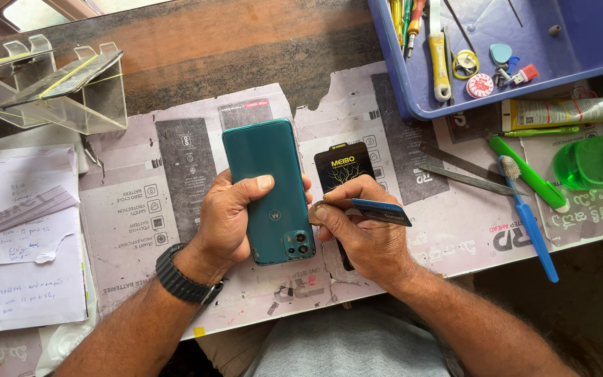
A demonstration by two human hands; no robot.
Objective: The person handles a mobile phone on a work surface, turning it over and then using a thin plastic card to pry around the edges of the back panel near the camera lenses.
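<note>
Head view: the left hand [228, 216] wraps around a teal smartphone [268, 188], back cover up, thumb pressed across it, held over the paper-covered bench [134, 230]. The right hand [361, 227] pinches a dark plastic card [380, 211] between thumb and fingers, its corner right at the phone's right edge. Beyond the phone to the right lies a black packet [343, 166], further right a blue toothbrush [528, 216], above it a blue tool tray [581, 49]
</note>
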